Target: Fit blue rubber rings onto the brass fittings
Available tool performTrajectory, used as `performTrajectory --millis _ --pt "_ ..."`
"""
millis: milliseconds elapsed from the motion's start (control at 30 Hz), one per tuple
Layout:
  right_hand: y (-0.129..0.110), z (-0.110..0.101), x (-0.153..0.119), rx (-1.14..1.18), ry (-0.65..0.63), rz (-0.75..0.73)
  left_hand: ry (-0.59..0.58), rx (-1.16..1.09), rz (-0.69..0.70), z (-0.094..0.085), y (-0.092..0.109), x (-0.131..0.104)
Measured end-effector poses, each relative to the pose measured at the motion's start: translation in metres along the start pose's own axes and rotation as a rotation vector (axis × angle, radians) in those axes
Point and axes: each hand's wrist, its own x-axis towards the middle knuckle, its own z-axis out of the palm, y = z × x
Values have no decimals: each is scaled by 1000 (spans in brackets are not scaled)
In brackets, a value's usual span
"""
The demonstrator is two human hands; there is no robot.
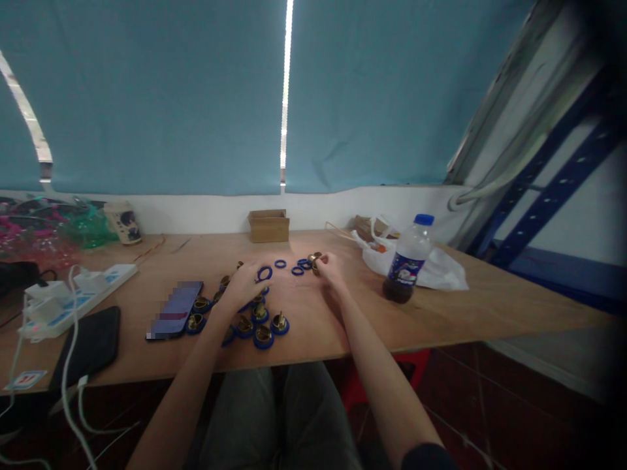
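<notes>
My left hand (241,285) is closed, pinching a blue ring (265,273) at its fingertips just above the table. To the right, my right hand (330,267) grips a small brass-coloured metal part (314,260); the fingers partly cover it. Loose blue rings (280,264) lie on the table between the hands, with more close by the right fingers. Around and below my left hand stand several brass-coloured parts with blue rings round their bases (263,336), some hidden behind the forearm.
A phone (175,312) lies left of the parts, near a power strip (81,300) with white cables and a black tablet-like object (93,344). At the back stand a small cardboard box (269,227) and a patterned cup (123,223). A cola bottle (407,261) and white plastic bag (441,271) are right.
</notes>
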Motion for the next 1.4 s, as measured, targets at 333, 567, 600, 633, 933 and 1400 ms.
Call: performTrajectory --millis 333,567,600,633,933,1400 --pt "7 5 -2 -265 -13 51 155 -130 -84 15 -14 -9" --pt "7 5 -2 -274 -35 20 179 -191 -108 13 -6 -12" --pt "7 3 -4 -264 -35 15 193 -200 -116 12 -4 -13" --pt "6 1 -5 -251 -34 9 210 -210 -126 10 -2 -15" --pt "-39 -27 -46 64 -7 -268 300 -374 -196 -10 55 -47" --pt "-101 -68 -205 289 -21 -545 517 -999 -312 -4 119 -102"
